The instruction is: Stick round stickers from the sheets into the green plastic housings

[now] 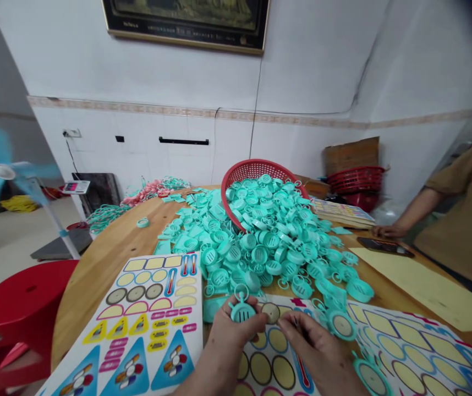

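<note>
My left hand (236, 338) is shut on a small turquoise plastic round vented case with a ring loop (241, 312). My right hand (312, 352) pinches a round beige sticker (270, 313) just beside that case. Below both hands lies a printed sticker sheet (271, 357) with oval and round labels. Another sheet (137, 324) lies to the left and a third (413, 352) to the right. A large heap of turquoise plastic parts (269, 236) spreads out from a tipped red basket (252, 173).
A co-worker's hand (387, 231) rests near a phone (384, 246) on the round wooden table (99, 269). Yellow card (426, 286) and a stack of sheets (343, 213) lie right. A red stool (17, 313) and a running fan (3, 170) stand left.
</note>
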The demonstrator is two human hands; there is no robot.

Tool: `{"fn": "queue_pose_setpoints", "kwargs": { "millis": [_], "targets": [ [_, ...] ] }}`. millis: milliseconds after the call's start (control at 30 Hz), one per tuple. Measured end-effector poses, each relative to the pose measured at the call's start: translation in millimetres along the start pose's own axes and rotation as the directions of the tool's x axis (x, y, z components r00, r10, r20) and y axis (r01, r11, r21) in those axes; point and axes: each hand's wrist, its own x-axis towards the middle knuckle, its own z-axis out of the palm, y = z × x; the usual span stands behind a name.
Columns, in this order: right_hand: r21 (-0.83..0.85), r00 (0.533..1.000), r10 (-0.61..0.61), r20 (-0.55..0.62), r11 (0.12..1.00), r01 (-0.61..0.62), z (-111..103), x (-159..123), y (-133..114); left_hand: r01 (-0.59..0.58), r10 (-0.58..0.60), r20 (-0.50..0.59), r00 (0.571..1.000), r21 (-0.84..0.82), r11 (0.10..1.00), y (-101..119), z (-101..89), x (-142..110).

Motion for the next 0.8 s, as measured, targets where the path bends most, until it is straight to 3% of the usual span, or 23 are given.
{"fn": "queue_pose_setpoints", "kwargs": {
  "millis": [100, 300, 633, 800],
  "targets": [
    [-0.010, 0.999, 0.009, -0.054, 1.000, -0.010, 0.5, -1.7, -4.2, 0.003, -0.003, 0.007, 1.000, -0.016, 1.000, -1.5, -0.2, 0.4],
    [-0.018, 0.998, 0.042, 0.038, 0.999, -0.041, -8.7, 1.2, -2.4, 0.011, -0.010, 0.035, 0.999, -0.047, 0.999, -5.4, -2.9, 1.0],
    [0.048, 1.000, 0.016, 0.017, 0.999, -0.017, -10.7, -1.2, -7.2, 0.032, -0.024, 0.103, 0.994, -0.081, 0.996, -8.7, 2.0, -1.6],
    [0.048, 0.994, 0.015, -0.104, 0.999, -0.010, -9.1, -4.6, -14.9, 0.082, -0.073, 0.119, 0.990, -0.074, 0.994, -8.7, 3.2, -3.0]
  ]
}}
